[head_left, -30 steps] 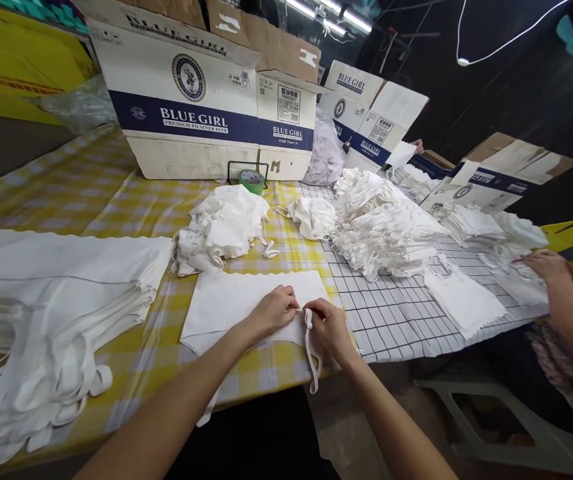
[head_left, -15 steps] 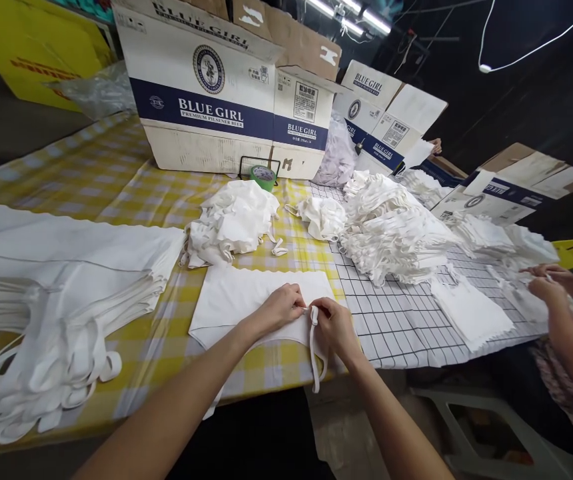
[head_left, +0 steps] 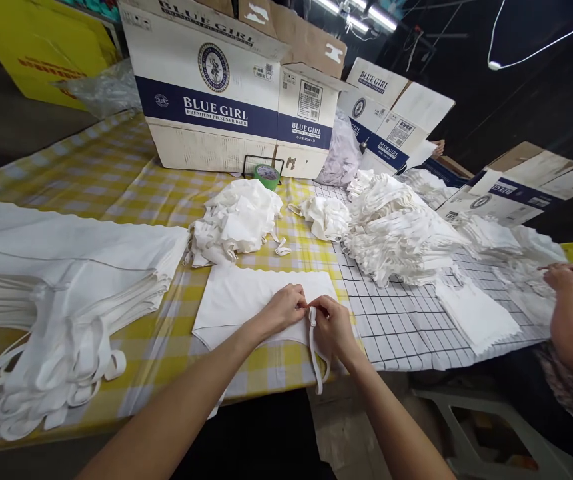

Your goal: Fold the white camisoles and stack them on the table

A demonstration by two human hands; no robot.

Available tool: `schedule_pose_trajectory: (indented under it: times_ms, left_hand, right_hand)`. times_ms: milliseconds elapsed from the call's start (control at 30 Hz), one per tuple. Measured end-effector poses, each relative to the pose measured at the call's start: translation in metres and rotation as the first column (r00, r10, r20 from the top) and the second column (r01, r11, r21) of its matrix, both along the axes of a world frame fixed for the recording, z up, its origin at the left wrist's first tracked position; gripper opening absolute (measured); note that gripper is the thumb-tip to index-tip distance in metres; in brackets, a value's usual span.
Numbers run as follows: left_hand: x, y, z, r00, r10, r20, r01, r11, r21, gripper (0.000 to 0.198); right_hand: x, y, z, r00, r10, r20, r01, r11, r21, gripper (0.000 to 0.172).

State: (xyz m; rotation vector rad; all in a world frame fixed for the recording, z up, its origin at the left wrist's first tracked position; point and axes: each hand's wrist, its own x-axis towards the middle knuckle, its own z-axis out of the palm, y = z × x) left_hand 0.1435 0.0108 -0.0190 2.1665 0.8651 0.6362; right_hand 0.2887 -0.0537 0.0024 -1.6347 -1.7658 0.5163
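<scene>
A flat white fabric bag (head_left: 246,300) lies on the yellow checked tablecloth (head_left: 116,180) in front of me. My left hand (head_left: 282,308) and my right hand (head_left: 333,327) meet at its right edge, both pinched on a white strap (head_left: 315,353) that hangs down over the table's front edge. The fingers of both hands are closed on the strap's upper end.
A tall stack of flat white bags (head_left: 61,280) with loops lies at the left. Heaps of white fabric pieces (head_left: 236,220) (head_left: 396,227) sit behind. Blue Girl cartons (head_left: 226,87) and a green tape roll (head_left: 266,176) stand at the back. Another person's hand (head_left: 569,280) works at the right.
My hands have stayed at the strap on the bag's right edge. The view has shifted slightly. The other person's hand at the right has moved a little.
</scene>
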Motion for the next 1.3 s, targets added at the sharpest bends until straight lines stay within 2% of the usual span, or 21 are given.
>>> schedule_pose_trajectory:
  times_ms: [200, 333, 467, 567, 633, 733, 800, 867, 1000, 1100, 1200, 1300]
  left_hand:
    - [0.003, -0.002, -0.002, 0.999, 0.033, 0.000, -0.033, 0.999, 0.036, 0.012]
    - [0.006, -0.004, -0.004, 0.998, 0.064, 0.006, -0.064, 0.997, 0.044, 0.014]
    - [0.006, -0.006, -0.005, 0.998, 0.061, 0.007, -0.062, 0.997, 0.056, 0.012]
    - [0.005, -0.008, -0.005, 0.999, 0.052, 0.005, -0.052, 0.996, 0.071, 0.009]
    - [0.004, -0.009, -0.005, 0.999, 0.043, -0.008, -0.042, 0.995, 0.092, 0.009]
    - [0.004, -0.009, -0.004, 0.999, 0.023, -0.044, -0.018, 0.995, 0.101, 0.011]
    - [0.003, -0.010, -0.004, 0.998, 0.009, -0.065, -0.002, 0.995, 0.102, 0.013]
    - [0.002, -0.011, -0.003, 0.997, 0.001, -0.082, 0.009, 0.993, 0.116, 0.015]
    - [-0.001, -0.011, -0.002, 0.993, -0.022, -0.115, 0.038, 0.989, 0.143, 0.022]
    - [0.000, -0.011, 0.000, 0.989, -0.042, -0.140, 0.061, 0.988, 0.139, 0.025]
    - [0.000, -0.013, 0.005, 0.980, -0.047, -0.193, 0.073, 0.989, 0.132, 0.032]
    - [-0.013, -0.023, 0.015, 0.969, -0.122, -0.215, 0.148, 0.983, 0.106, 0.056]
  right_hand:
    - [-0.003, 0.001, -0.007, 0.989, -0.024, -0.147, 0.027, 0.999, 0.024, 0.019]
    - [0.004, 0.003, -0.014, 0.911, -0.084, -0.404, 0.047, 0.994, -0.101, 0.008]
    - [0.011, -0.003, -0.010, 0.746, -0.177, -0.642, -0.055, 0.944, -0.325, 0.018]
    - [0.014, -0.014, 0.002, 0.547, -0.280, -0.789, -0.194, 0.874, -0.445, 0.024]
    - [0.017, -0.024, 0.012, 0.428, -0.325, -0.843, -0.289, 0.835, -0.468, 0.031]
    - [0.021, -0.045, 0.023, 0.345, -0.315, -0.884, -0.341, 0.835, -0.431, 0.035]
    - [0.024, -0.062, 0.027, 0.342, -0.306, -0.888, -0.290, 0.865, -0.410, 0.035]
    - [0.027, -0.083, 0.027, 0.378, -0.319, -0.869, -0.188, 0.893, -0.410, 0.035]
    - [0.027, -0.129, 0.020, 0.554, -0.360, -0.751, 0.051, 0.915, -0.401, 0.035]
    - [0.022, -0.157, 0.010, 0.637, -0.376, -0.673, 0.132, 0.913, -0.385, 0.037]
    - [0.017, -0.172, -0.004, 0.690, -0.380, -0.617, 0.181, 0.915, -0.362, 0.036]
    - [0.019, -0.181, -0.024, 0.727, -0.404, -0.555, 0.244, 0.908, -0.342, 0.034]
